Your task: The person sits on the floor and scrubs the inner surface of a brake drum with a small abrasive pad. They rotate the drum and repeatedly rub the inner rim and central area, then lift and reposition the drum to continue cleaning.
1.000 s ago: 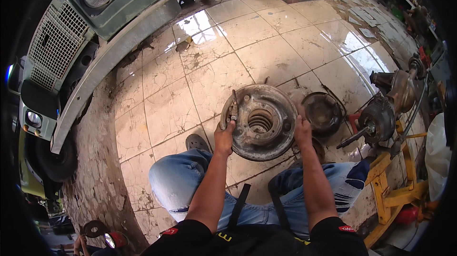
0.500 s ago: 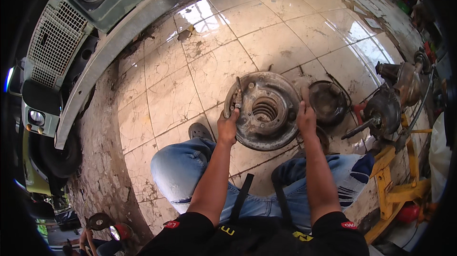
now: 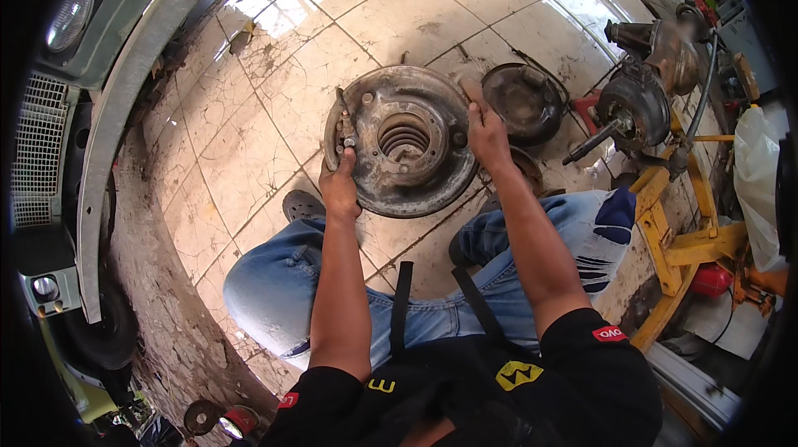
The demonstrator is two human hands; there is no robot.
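A round, worn drum brake backing plate (image 3: 432, 177) is held over the tiled floor in front of my knees. My left hand (image 3: 339, 185) is closed on its near left edge, thumb beside a small brake cylinder (image 3: 347, 127) fixed to the plate. My right hand (image 3: 489, 138) grips the right rim, thumb on top; the fingers beneath are mostly hidden. Through the plate's centre hole shows a coil spring (image 3: 403, 133). A dark dished metal part (image 3: 524, 105) lies just beyond my right hand. Another round part (image 3: 525, 171) is partly covered by my right forearm.
To the right, an axle assembly (image 3: 644, 102) with a protruding shaft stands by a yellow metal stand (image 3: 665, 235). A white plastic bag (image 3: 755, 173) hangs beyond it. On the left is a green vehicle's front with a grey bumper (image 3: 112, 115). My shoe (image 3: 302, 205) rests on the tiles.
The whole view has shifted, so the floor, vehicle and parts sit farther left and higher. Both hands keep their hold on the backing plate, which stays in about the same place over the floor.
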